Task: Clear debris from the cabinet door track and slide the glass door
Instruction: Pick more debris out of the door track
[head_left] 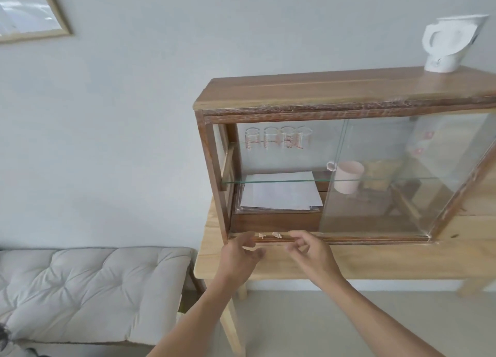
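A wooden cabinet (295, 93) stands on a light wood table (375, 260). Its glass door (381, 179) covers the right part, and the left part is uncovered. In the bottom door track (349, 239) lie two small pale bits of debris (269, 235), close together at the left. My left hand (241, 252) hovers just left of them with fingers apart, holding nothing. My right hand (308, 249) is just right of them, fingers loosely curled and empty. Both hands sit at the track's front edge.
Inside the cabinet are several measuring glasses (279, 138), a pale mug (347, 177) on a glass shelf, and stacked papers (281, 191). A white jug (448, 44) stands on top. A grey cushioned bench (88, 289) is at the left.
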Motion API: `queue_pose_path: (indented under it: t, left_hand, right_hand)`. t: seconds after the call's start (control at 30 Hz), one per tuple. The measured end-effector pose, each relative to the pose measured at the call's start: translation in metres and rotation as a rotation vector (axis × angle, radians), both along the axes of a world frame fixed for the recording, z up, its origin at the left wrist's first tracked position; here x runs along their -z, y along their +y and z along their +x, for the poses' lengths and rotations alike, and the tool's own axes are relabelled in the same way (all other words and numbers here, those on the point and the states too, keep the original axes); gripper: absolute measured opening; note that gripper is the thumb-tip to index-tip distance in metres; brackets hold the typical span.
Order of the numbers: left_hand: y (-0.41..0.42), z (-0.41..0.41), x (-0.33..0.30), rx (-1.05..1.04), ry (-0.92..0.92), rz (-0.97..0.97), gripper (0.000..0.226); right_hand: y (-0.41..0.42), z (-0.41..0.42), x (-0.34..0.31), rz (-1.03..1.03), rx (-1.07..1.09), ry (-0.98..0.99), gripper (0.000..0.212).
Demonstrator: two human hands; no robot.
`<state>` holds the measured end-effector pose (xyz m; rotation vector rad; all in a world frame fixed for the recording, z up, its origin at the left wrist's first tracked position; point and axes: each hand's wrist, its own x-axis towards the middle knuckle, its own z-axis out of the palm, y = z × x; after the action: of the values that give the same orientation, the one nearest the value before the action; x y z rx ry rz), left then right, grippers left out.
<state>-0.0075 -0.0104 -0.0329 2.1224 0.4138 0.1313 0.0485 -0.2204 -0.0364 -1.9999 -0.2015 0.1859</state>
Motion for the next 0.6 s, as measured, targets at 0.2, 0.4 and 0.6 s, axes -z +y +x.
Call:
queue_pose_path:
  t: [0.2,0.4,0.6]
  left_hand:
    - [-0.009,0.028,0.017,-0.025,-0.008,0.047,0.045]
    - [-0.013,0.035,0.026,-0.113,-0.059,-0.029,0.025]
    - [-0.012,0.038,0.022,-0.108,-0.046,-0.074,0.006]
  right_hand:
    - [0.023,0.031,0.018,-0.179,-0.028,-0.042,0.036]
    - [0.031,0.039,0.029,-0.320,-0.031,-0.092,0.035]
    - [0.034,0.040,0.032,-0.183,-0.003,-0.077,0.006]
